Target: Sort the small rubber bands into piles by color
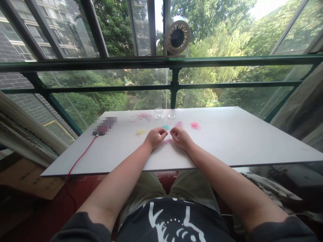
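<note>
My left hand (155, 137) and my right hand (181, 137) rest over the middle of the white table, fingertips close together and slightly apart. Both have thumb and fingers drawn into a pinch. Anything between the fingertips is too small to make out. Just beyond the fingers lie a small teal pile (166, 127) and a purple pile (179, 124) of fine pieces. A pink-purple pile (167, 141) lies between the wrists, partly hidden by the hands. To the left sits a yellow pile (141, 132), and to the right a bright pink pile (195, 125).
Farther back on the table (239, 141) are loose pink pieces (144, 116), a clear round container (158, 113) and a clear shallow dish (171, 116). A blurred-out device (104, 126) with a red cable (82, 156) lies at left. Beyond stand a green railing (113, 88) and a round fan (177, 36).
</note>
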`<action>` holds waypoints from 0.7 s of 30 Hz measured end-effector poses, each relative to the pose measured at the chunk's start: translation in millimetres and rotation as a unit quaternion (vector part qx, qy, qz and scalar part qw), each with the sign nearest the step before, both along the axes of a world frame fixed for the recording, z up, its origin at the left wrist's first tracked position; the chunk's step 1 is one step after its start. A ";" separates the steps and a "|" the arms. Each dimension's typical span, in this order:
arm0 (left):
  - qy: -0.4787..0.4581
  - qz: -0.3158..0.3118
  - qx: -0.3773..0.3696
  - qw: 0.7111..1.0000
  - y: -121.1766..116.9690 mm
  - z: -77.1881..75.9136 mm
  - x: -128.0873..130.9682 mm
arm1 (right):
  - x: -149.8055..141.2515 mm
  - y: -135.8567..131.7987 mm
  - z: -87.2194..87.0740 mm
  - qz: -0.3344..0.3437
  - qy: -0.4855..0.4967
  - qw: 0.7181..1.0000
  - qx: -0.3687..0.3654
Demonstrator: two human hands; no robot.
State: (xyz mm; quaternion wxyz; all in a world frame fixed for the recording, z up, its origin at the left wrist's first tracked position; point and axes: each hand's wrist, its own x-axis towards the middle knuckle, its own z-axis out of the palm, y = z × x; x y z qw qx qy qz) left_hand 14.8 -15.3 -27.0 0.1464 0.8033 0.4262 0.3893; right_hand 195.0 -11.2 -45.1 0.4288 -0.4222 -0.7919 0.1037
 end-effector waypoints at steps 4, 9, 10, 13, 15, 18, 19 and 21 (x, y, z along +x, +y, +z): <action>0.004 0.000 -0.002 1.000 0.5 -1.2 0.0 | 0.1 -0.1 0.5 0.001 0.002 1.000 0.000; 0.010 0.002 -0.003 1.000 1.1 -2.0 0.1 | -0.1 -0.3 0.3 0.004 0.000 1.000 0.003; 0.011 0.002 -0.003 1.000 1.3 -2.1 0.1 | -0.1 -0.2 0.1 0.004 0.000 1.000 0.004; 0.015 0.004 -0.002 1.000 1.6 -2.2 0.0 | -0.1 0.3 -0.6 0.005 -0.002 1.000 0.006; 0.018 0.005 0.000 1.000 1.6 -2.2 0.1 | -0.1 0.3 -0.8 0.007 -0.003 1.000 0.007; 0.023 0.006 0.003 1.000 1.3 -1.9 0.1 | -0.2 -0.8 -0.2 0.012 -0.007 1.000 0.008; 0.024 0.006 0.004 1.000 1.2 -1.8 0.1 | -0.2 -1.5 0.3 0.015 -0.009 1.000 0.007; 0.027 0.005 0.004 1.000 1.1 -1.5 0.1 | -0.1 -2.9 1.3 0.020 -0.012 1.000 0.006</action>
